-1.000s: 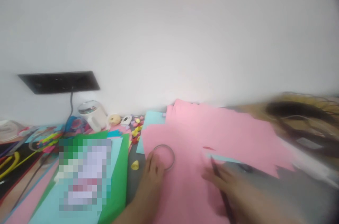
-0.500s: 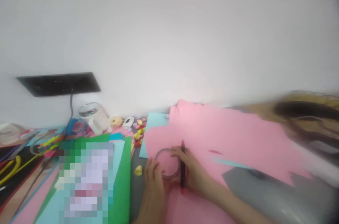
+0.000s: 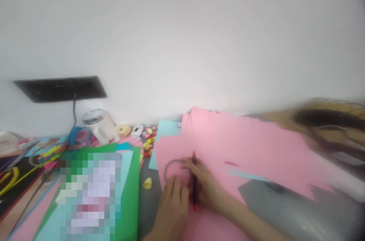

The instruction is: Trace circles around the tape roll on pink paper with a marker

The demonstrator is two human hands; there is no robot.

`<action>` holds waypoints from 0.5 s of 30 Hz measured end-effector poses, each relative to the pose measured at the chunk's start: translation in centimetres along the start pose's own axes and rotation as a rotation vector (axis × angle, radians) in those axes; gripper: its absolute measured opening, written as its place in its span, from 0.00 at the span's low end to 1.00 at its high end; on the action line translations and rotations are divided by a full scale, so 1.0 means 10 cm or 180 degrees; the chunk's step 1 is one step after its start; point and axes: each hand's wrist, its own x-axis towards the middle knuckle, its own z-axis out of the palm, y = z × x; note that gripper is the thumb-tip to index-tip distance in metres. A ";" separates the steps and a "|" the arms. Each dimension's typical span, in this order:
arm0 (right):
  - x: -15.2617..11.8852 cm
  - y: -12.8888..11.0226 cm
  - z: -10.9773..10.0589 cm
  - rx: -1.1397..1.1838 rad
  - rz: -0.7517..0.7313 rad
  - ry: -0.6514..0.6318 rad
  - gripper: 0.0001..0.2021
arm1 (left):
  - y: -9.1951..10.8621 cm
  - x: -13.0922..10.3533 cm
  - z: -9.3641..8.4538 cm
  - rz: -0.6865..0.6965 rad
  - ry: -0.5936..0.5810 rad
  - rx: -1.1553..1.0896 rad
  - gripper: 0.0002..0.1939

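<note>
A thin grey ring (image 3: 165, 172) lies flat on pink paper (image 3: 199, 138). My left hand (image 3: 172, 203) rests over the ring's lower part with its fingers stretched forward, covering part of the rim. In my right hand (image 3: 207, 186) is a black marker with red ends (image 3: 195, 184), held upright against the fingers. The index fingertip of that hand reaches the ring's upper right edge. The marker's red tip points toward the wall, away from the paper under the ring.
Green card (image 3: 132, 187) and pale blue sheets lie at left, partly pixelated. Behind them stand a white mug (image 3: 99, 129) and small coloured pieces (image 3: 148, 144). A yellow cup-shaped piece (image 3: 147, 183) sits beside the ring. A cable (image 3: 74, 111) hangs from the black wall plate (image 3: 61, 89).
My left hand has moved right and forward, from the ring's left side onto its lower part. The right hand keeps the marker; the view has shifted slightly.
</note>
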 end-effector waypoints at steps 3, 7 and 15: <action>0.01 -0.03 -0.01 0.0042 0.0066 0.0005 0.27 | -0.03 0.02 0.05 -0.0118 -0.0082 0.0151 0.18; 0.01 -0.02 -0.01 0.0278 0.0125 0.0108 0.24 | -0.07 0.02 0.12 -0.0186 -0.0269 0.0292 0.20; 0.03 -0.08 -0.05 0.0420 0.0200 0.0119 0.26 | -0.03 0.06 0.19 -0.0259 -0.0601 0.0240 0.19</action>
